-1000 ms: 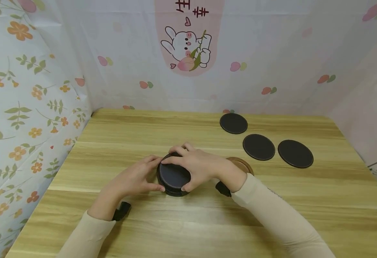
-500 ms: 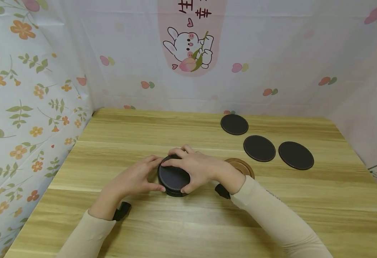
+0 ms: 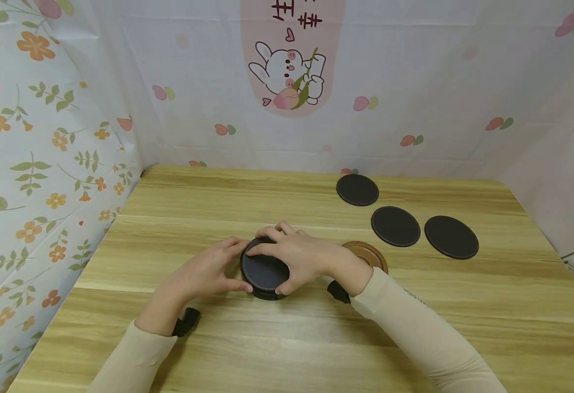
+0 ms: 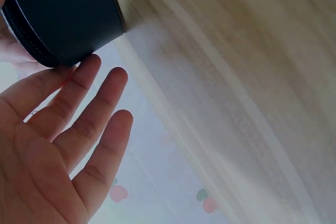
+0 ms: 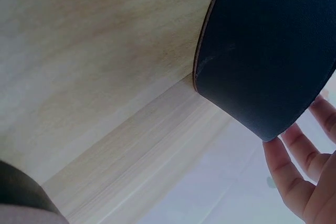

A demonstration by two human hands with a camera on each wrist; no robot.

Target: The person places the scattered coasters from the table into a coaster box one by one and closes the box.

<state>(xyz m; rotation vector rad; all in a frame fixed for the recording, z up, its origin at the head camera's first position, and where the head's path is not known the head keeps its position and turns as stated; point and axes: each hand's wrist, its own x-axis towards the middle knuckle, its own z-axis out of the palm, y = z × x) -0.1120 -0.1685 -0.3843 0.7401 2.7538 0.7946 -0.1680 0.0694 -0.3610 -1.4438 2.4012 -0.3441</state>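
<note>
A round black coaster holder (image 3: pixel 266 268) with a stitched top edge stands on the wooden table between both hands. My left hand (image 3: pixel 205 273) holds its left side, thumb at the front and fingers toward the back. In the left wrist view, fingertips (image 4: pixel 90 62) touch the holder's upper edge, while the other fingers extend free. From above, my right hand (image 3: pixel 302 252) spans the top, thumb at the front rim and fingers toward the far rim. Its fingertips (image 5: pixel 273 148) meet the edge of the dark wall in the right wrist view. The palm hides part of the top.
Three flat black coasters (image 3: pixel 358 189), (image 3: pixel 395 226), (image 3: pixel 451 237) lie at the back right of the table (image 3: pixel 247 349). A brown round disc (image 3: pixel 365 254) is partly covered by the right wrist. Patterned cloth (image 3: pixel 414 82) hangs behind and at the left.
The view has shifted slightly. Both hands keep their places at the coaster holder, and the black top disc sits a touch lower on the right hand's side than a second ago.
</note>
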